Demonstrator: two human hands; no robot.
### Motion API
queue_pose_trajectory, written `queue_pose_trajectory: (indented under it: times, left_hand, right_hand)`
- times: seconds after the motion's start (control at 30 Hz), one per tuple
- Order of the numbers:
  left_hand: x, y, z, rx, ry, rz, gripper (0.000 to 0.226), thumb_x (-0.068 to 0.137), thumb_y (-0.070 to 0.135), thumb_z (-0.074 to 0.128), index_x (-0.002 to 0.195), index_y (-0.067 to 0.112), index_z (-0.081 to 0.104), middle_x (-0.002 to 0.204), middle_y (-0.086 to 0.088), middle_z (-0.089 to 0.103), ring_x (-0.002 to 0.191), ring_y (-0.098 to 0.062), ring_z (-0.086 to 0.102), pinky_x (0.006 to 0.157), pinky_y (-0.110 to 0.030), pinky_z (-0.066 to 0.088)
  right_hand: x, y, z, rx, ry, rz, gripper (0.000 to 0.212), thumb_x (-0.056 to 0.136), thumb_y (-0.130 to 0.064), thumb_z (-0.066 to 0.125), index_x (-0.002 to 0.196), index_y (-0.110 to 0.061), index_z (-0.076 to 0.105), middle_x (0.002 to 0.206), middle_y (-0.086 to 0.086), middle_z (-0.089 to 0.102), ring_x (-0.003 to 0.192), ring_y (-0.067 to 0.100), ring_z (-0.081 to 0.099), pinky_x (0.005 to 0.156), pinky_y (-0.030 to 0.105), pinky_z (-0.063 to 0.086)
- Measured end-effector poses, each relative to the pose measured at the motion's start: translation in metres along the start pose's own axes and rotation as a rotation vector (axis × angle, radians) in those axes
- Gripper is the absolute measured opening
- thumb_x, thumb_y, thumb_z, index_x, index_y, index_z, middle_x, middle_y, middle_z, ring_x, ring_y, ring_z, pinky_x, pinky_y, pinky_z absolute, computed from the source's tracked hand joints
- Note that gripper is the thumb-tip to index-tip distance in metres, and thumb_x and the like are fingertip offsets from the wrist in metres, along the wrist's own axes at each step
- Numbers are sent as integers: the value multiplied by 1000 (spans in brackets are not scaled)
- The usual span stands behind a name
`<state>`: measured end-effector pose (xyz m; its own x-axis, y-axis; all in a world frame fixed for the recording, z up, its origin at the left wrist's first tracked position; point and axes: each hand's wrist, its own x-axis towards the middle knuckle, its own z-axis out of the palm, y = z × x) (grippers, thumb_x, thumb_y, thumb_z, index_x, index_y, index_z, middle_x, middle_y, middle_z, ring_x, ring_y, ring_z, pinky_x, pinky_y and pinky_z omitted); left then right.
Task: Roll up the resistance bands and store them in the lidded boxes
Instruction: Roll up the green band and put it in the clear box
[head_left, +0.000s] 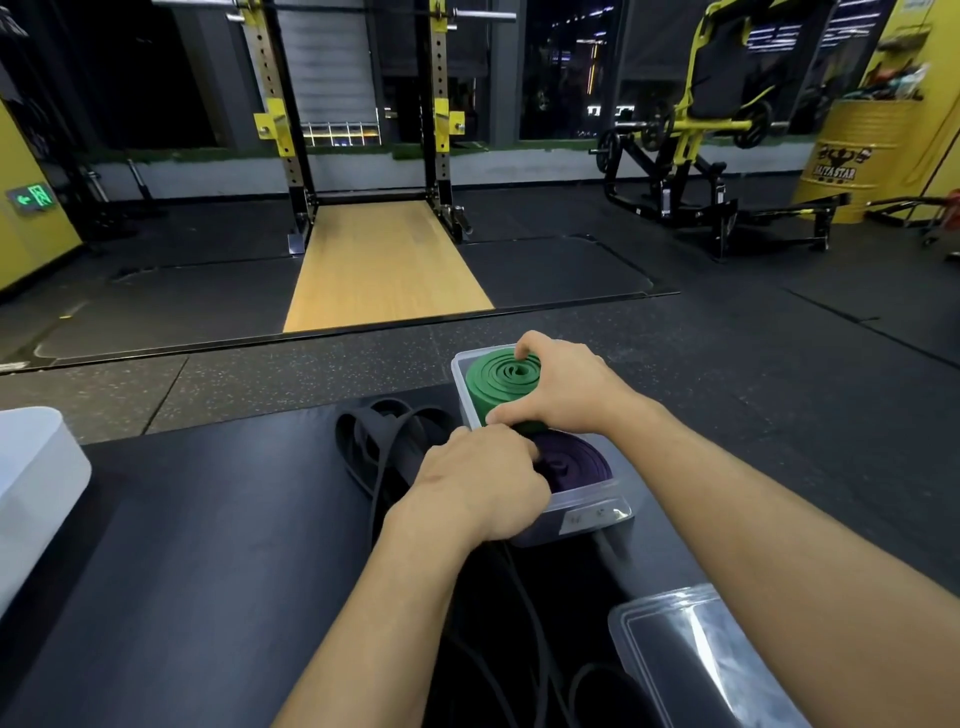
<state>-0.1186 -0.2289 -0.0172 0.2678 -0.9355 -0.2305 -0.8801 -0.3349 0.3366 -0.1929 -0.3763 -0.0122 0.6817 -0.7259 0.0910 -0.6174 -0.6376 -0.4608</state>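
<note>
A clear plastic box (597, 512) stands on a black padded bench (208, 519). A rolled green resistance band (498, 379) lies in its far half and a rolled purple band (576, 462) in its near half. My right hand (566, 387) grips the green roll, fingers curled over its top and thumb at its near edge. My left hand (483, 483) has its fingers curled at the purple roll's left edge, over the box rim; its fingertips are hidden. Loose black bands (384, 441) lie in a heap left of the box and trail toward me.
A clear lid (696, 649) lies on the bench at the near right. A white box (31, 483) sits at the left edge. Beyond the bench are a rubber floor, a squat rack with a wooden platform (384, 265), a plate-loaded machine and a yellow barrel (852, 161).
</note>
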Motion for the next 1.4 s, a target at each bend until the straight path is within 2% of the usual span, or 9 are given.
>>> queue_pose_trajectory:
  times: [0.23,0.47,0.53,0.63,0.7,0.87,1.17,1.3,1.4]
  left_hand:
    - [3,-2,-3,-101,36,-11,45,75,32,48,112,36,74,128,7,66,120,-27,56,97,-43,53]
    - [7,3,-10,-75,42,-57,42,82,25,55,124,22,61,117,-1,62,112,-30,54,93,-45,53]
    - [8,7,-8,-103,37,-86,39,89,33,57,126,21,58,125,0,56,120,-31,47,101,-52,48]
    - [10,18,-7,-125,-16,-166,59,97,59,58,145,24,51,152,4,36,139,-33,33,111,-60,38]
    - [13,24,-8,-137,-43,-222,63,98,55,61,149,20,47,156,2,32,144,-33,28,114,-62,36]
    - [17,25,-8,-123,-36,-275,53,97,21,58,148,11,44,144,-3,33,141,-33,27,114,-64,34]
    - [21,17,-4,-112,39,-284,49,86,31,68,134,24,59,131,-2,61,135,-32,45,119,-67,22]
    - [24,13,-5,-99,77,-243,38,85,39,75,120,26,67,117,1,64,122,-30,56,116,-66,30]
    - [25,10,-2,-123,83,-233,45,86,36,77,129,29,65,124,0,63,125,-32,54,114,-65,34]
  right_hand:
    - [3,3,3,15,28,-1,85,65,-64,88,134,-27,53,125,-2,57,106,17,48,84,36,42]
    - [5,4,5,-15,45,-3,76,71,-65,84,130,-28,54,127,-1,61,103,18,49,84,37,42]
    - [5,3,4,-10,42,-3,74,72,-63,84,129,-27,54,126,-2,60,103,17,49,83,35,40]
    - [4,2,6,6,52,6,72,73,-59,84,129,-27,54,127,-2,60,102,16,47,82,33,37]
    - [4,2,7,16,59,8,71,73,-58,84,129,-27,54,129,-1,61,102,16,47,81,32,38]
    - [5,1,7,25,41,20,70,75,-55,84,131,-27,53,130,1,60,104,17,50,81,33,40]
    - [2,-1,1,18,0,-5,72,75,-51,86,133,-23,53,132,3,61,107,19,50,91,39,48]
    - [1,-1,1,28,7,-6,69,77,-48,85,132,-22,53,131,3,61,106,20,51,94,41,48]
    - [2,0,5,17,22,-16,65,77,-46,84,131,-23,54,130,2,61,103,19,49,87,36,42]
